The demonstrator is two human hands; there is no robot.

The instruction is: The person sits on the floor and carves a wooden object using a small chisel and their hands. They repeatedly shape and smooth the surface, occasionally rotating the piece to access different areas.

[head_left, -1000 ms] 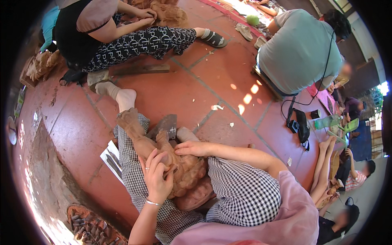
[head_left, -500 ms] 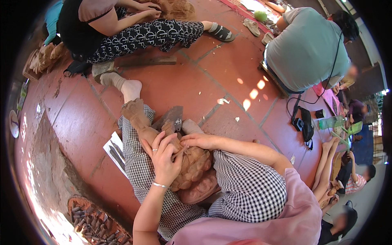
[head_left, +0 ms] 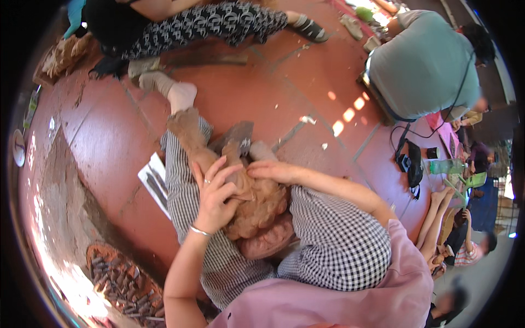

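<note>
A brown wood carving point(head_left: 262, 205), with rounded lumpy relief and a longer, narrower end reaching away from me, lies between my knees. My left hand point(head_left: 216, 192), wearing a ring and a bracelet, is over its left side. Its outer fingers are lifted and spread; the index finger curls in toward the thumb, and whatever they pinch is hidden. My right hand point(head_left: 272, 171) lies across the carving's far right part, fingers touching the wood. Under the carving's near end shows a reddish-brown rounded piece point(head_left: 268, 239). A dark flat slab point(head_left: 236, 135) stands beyond the carving.
Dark flat tools on white paper point(head_left: 155, 180) lie left of my leg. Several carving tools point(head_left: 123, 281) fill a tray at lower left, near a worn plank point(head_left: 68, 202). People point(head_left: 421, 65) sit ahead and right. A black bag point(head_left: 409, 164) lies on the tiles point(head_left: 235, 98).
The view has shifted slightly, so the floor and people sit differently in it. My left hand has moved a little over the carving; my right hand remains on it.
</note>
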